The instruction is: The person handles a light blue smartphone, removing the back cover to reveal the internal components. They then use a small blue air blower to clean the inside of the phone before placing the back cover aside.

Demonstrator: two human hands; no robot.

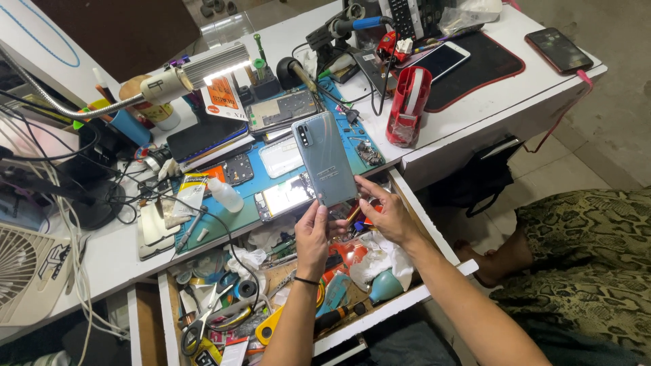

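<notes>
Both hands hold a grey-blue smartphone [325, 158] upright over the workbench, its back cover and camera strip facing me. My left hand [312, 235] grips the lower left corner with thumb and fingers. My right hand [386, 212] pinches the lower right edge. Below the phone lies an open phone with its screen lit [281, 198] on a blue work mat [254, 211].
An open drawer [163, 305] full of scissors, screwdrivers, tape and cloths sits under my arms. A desk lamp [203, 68], a red tape dispenser [409, 105], phone parts, a soldering stand, two more phones [442, 59] and a small fan [27, 271] crowd the white desk.
</notes>
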